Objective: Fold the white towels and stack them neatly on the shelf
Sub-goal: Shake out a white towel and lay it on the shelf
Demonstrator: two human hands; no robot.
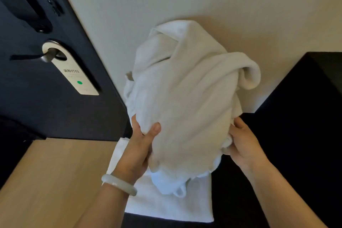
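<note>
A bunched white towel (187, 87) is held up in front of the cream wall, its folds loose and rumpled. My left hand (139, 146) grips its lower left side, thumb pressed on the front. At the lower right edge my right hand (242, 142) pinches the cloth. A flat folded white towel (166, 207) lies below, partly over a dark surface (240, 200) and partly hidden by the raised towel. A pale bangle (118, 184) circles my left wrist.
A dark door (46, 107) stands at the left with a lever handle (44, 57) and a white hanger tag (74, 72). A light wooden top (55, 172) lies lower left. A dark cabinet (305, 98) rises at the right.
</note>
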